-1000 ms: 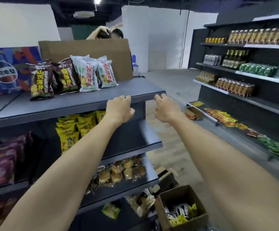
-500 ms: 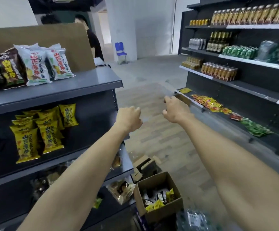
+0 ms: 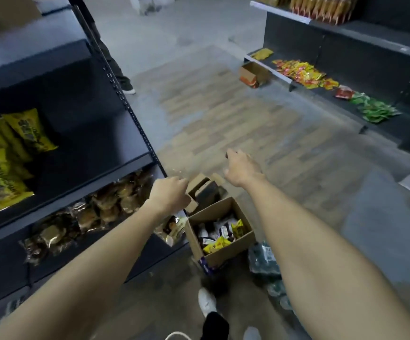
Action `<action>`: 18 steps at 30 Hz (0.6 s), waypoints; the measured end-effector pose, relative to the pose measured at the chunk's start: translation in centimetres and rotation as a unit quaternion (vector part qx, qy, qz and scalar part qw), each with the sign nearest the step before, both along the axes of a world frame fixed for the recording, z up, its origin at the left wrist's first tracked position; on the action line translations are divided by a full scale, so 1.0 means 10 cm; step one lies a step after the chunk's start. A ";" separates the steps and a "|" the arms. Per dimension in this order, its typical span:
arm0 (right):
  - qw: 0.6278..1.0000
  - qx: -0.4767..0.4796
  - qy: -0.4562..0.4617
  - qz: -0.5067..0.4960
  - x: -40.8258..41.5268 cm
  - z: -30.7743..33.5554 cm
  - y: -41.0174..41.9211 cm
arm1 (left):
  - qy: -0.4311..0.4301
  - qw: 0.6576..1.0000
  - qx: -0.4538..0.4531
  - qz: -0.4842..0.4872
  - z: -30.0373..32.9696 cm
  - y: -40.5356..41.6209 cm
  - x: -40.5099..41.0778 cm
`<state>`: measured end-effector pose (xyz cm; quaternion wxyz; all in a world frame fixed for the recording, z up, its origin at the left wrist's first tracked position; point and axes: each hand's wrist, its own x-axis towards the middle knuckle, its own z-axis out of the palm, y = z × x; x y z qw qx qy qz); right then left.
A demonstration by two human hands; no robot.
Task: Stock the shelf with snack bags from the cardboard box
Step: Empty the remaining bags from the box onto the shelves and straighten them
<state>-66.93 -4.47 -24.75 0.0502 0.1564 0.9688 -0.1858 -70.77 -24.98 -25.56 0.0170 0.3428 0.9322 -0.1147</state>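
Observation:
An open cardboard box [image 3: 226, 249] stands on the floor beside the dark shelf unit [image 3: 81, 173]. Inside it lie several snack bags [image 3: 220, 235], yellow, white and dark. My left hand [image 3: 169, 193] hangs above and left of the box, fingers loosely curled, holding nothing. My right hand [image 3: 242, 168] reaches out over the floor beyond the box, fingers relaxed and empty. Yellow snack bags [image 3: 8, 155] fill the middle shelf on the left, and clear-wrapped pastries [image 3: 96, 212] lie on the shelf below.
A second, smaller open carton [image 3: 204, 190] sits just behind the box. A plastic-wrapped pack of bottles [image 3: 265, 263] lies right of it. Another shelf unit [image 3: 346, 77] with coloured packets lines the right side. A person's shoe [image 3: 128, 88] shows behind the left shelf. My own feet [image 3: 206, 303] are below.
My view has dropped from the top shelf down to the floor. Both hands have come away from the shelf edge and lowered towards the cardboard box, still empty.

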 end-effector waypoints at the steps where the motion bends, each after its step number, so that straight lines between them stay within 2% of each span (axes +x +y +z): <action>1: 1.000 0.001 -0.010 -0.004 -0.04 -0.09 0.02 | -0.009 1.000 0.001 0.000 -0.11 0.00 -0.08; 9: 0.995 -0.006 -0.086 -0.052 -0.36 -0.93 0.03 | -0.112 0.992 0.058 -0.002 -1.16 -0.05 -0.60; 18: 0.956 -0.070 -0.255 -0.125 -0.21 -2.44 -0.07 | -0.226 0.973 -0.038 -0.003 -2.38 -0.43 -0.54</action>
